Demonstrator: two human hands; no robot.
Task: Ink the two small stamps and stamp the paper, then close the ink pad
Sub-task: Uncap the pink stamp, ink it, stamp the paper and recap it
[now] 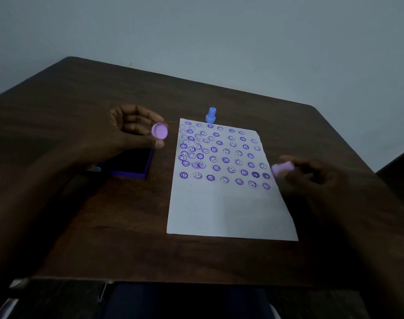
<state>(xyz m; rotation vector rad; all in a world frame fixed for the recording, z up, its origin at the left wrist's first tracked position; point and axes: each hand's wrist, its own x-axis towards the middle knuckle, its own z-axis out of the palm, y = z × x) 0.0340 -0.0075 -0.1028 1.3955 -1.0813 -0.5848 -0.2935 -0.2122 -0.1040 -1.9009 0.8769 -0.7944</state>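
Note:
A white paper (228, 210) lies on the dark wooden table (104, 215), its upper half covered with several purple smiley and flower prints. My left hand (132, 132) holds a round lilac cap (159, 131) between thumb and fingers, above the open purple ink pad (132, 164). My right hand (311, 176) grips a lilac stamp (282, 169) at the paper's right edge, blurred. A blue stamp (210, 115) stands upright just beyond the paper's top edge.
A pale wall rises behind the table's far edge. The table's front edge runs just above my lap. A dark shape shows at the far right beyond the table.

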